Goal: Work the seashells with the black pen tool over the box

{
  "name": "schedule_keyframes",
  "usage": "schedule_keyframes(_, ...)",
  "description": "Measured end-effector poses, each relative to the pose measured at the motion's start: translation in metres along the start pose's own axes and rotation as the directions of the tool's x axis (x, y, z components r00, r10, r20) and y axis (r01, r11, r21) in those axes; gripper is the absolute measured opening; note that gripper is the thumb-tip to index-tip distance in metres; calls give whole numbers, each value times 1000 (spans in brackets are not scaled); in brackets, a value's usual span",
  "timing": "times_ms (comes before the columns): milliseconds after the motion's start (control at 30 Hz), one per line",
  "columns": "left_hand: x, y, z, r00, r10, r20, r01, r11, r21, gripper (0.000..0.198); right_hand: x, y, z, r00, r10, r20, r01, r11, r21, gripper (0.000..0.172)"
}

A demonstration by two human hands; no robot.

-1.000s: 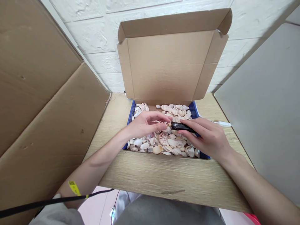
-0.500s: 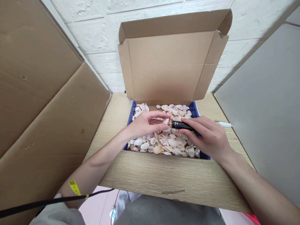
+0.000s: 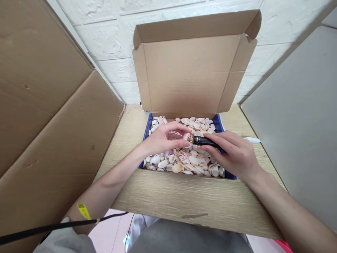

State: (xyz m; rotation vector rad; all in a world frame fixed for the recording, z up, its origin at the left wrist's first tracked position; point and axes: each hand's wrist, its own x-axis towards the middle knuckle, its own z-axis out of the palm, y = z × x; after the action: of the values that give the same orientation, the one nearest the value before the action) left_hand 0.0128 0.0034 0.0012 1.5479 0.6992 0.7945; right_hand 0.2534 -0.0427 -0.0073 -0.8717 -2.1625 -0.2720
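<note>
An open cardboard box with a blue inner rim holds several pale seashells. My left hand hovers over the shells with its fingers pinched round a small shell. My right hand grips a black pen-like tool, and its tip meets that shell. Both hands are just above the middle of the box.
The box stands on a wooden table against a white brick wall. A large cardboard sheet leans at the left and a grey panel at the right. A white object lies behind my right hand. A black cable crosses the lower left.
My left fingers have shifted a little on the small shell, and the tool's tip has stayed against it. Both arms remain in place.
</note>
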Motion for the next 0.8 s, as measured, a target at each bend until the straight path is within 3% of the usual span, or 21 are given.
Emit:
schedule_keyframes(500, -2, 4, 1, 997, -66, -43, 64, 997, -40, 41, 0, -1, 1, 1000, 8, -16, -9, 1000, -11, 27)
schedule_keyframes(667, 0, 3, -2, 991, -7, -136, 4, 1000, -23, 41, 0, 1, 0, 994, 84, -73, -88, 995, -55, 29)
schedule_keyframes(800, 0, 3, -4, 989, 24, -145, -26, 1000, -7, 40, 0, 4, -1, 987, 121, -102, -130, 988, -85, 28)
